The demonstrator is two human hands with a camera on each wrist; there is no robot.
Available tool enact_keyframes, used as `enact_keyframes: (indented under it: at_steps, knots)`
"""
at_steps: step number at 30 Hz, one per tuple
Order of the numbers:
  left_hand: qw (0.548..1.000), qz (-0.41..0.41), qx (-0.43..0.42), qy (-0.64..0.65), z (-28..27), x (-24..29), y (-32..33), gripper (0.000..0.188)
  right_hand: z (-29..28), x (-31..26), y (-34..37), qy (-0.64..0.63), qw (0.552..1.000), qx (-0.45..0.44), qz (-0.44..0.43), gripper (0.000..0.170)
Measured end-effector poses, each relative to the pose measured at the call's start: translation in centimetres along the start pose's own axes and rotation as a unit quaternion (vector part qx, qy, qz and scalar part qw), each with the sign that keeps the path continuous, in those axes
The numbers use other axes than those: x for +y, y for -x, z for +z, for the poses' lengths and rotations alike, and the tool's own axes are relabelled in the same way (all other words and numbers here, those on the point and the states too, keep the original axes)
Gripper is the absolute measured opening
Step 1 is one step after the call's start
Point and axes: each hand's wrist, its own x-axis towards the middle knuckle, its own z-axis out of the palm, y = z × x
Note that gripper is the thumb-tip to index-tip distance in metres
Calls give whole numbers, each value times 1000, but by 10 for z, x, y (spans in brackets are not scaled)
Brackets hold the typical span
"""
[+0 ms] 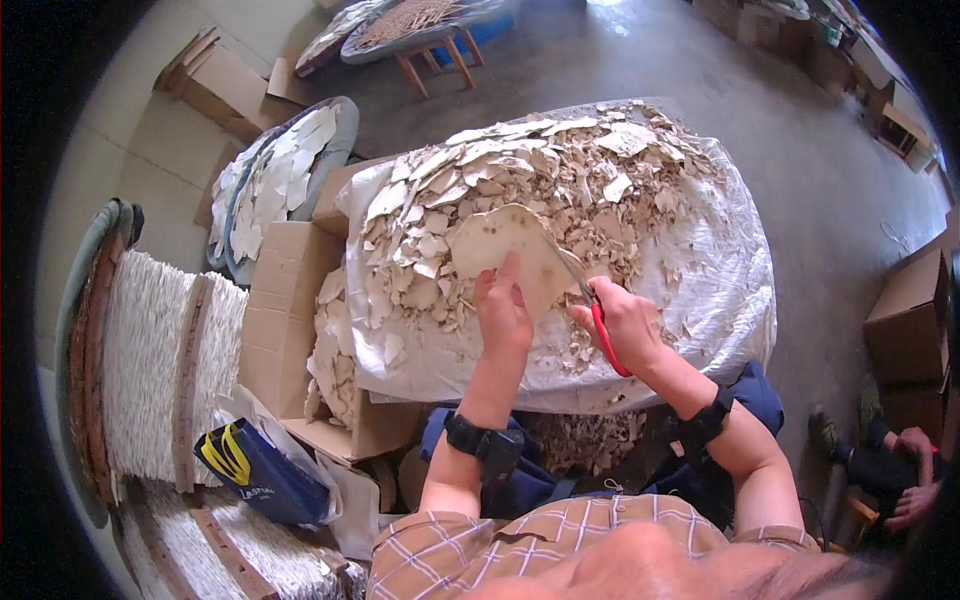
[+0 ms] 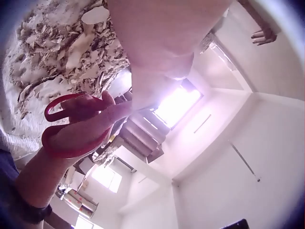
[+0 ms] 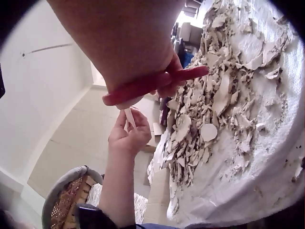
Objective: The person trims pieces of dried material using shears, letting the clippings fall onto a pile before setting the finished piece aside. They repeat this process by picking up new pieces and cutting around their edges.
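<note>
My left hand (image 1: 505, 312) holds a thin, flat, pale sheet (image 1: 508, 245) by its near edge, thumb on top. Small dark spots mark the sheet, which has an uneven rounded outline. In my right hand (image 1: 628, 325) is a pair of scissors with red handles (image 1: 607, 345), fingers through the loops. The scissor blades (image 1: 566, 262) lie along the sheet's right edge. In the left wrist view the red loops (image 2: 76, 153) show around the right hand's fingers. Beneath both hands spreads a heap of pale flakes and broken pieces (image 1: 600, 215).
A white woven sheet (image 1: 715, 290) covers the table under the heap. To the left stand an open cardboard box (image 1: 280, 320) with pale pieces, a blue bag (image 1: 262, 472) and stacked white sheets (image 1: 150, 350). Another person's hands (image 1: 912, 490) show at the right edge.
</note>
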Motion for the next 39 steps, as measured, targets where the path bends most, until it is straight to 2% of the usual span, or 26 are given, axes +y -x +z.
enact_keyframes:
  at_steps: [4, 6, 8, 16, 18, 22, 24, 27, 31, 34, 37, 39]
  knots:
    - [999, -26, 32, 1, -6, -2, 4, 13, 1, 2, 0, 22, 1000, 12, -14, 36]
    - [999, -1, -32, 21, -4, -2, 6, 12, -1, 3, -1, 10, 1000, 12, -19, 34]
    - [999, -1, -30, 23, -5, 0, 5, 12, -1, 3, -3, 9, 1000, -27, -4, 33]
    - [999, 30, -21, -2, -1, 9, 7, 10, 8, 8, -6, -14, 998, -58, 1, 36]
    - [997, 75, -9, -23, -1, 15, 3, 8, 5, 9, -8, 8, 998, -63, 9, 37]
    - [995, 78, -35, -52, -8, 40, -7, 7, 0, 21, -12, 43, 999, -21, 19, 37]
    - [982, 20, -80, -170, -10, 47, -8, 14, -13, 25, -17, -20, 997, -26, 74, 36]
    - [965, 30, -101, -240, -16, 35, -10, 24, -27, 19, -21, -60, 998, -2, 32, 36]
    - [966, 26, -112, -233, -15, 25, -11, 27, -28, 18, -15, -39, 999, -18, -13, 44]
    - [973, 21, -89, -210, -14, 23, -12, 27, -27, 18, -14, -21, 998, -16, -48, 48]
    - [961, 38, -100, -257, -17, 17, -12, 27, -26, 19, -11, -16, 998, -4, -68, 49]
    - [973, 17, -102, -205, -14, 9, -8, 27, -25, 20, -9, -14, 997, 2, -73, 50]
